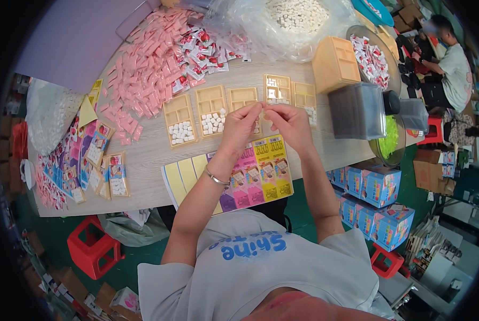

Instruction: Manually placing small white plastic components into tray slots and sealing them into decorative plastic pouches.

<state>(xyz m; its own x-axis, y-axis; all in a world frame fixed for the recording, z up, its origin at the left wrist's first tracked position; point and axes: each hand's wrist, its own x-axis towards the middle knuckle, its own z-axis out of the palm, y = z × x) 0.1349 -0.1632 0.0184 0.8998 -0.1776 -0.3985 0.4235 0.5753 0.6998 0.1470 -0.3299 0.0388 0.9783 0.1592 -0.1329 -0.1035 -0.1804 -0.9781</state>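
My left hand and my right hand meet over a row of beige compartment trays, fingertips pinched together. Whatever lies between the fingertips is too small to make out. Behind my left hand is a tray, partly covered by it. Two more trays to the left, the outer tray and its neighbour, hold small white cubes in their near compartments. Just beyond my right hand stand a tray with a shiny upper part and another tray. Under my wrists lies a colourful printed sheet.
Pink packets and strawberry-printed sachets are heaped at the back. A bag of white cubes stands behind. At right are stacked trays, a grey plastic bin and a bowl. Packed trays lie left. Another person sits beyond.
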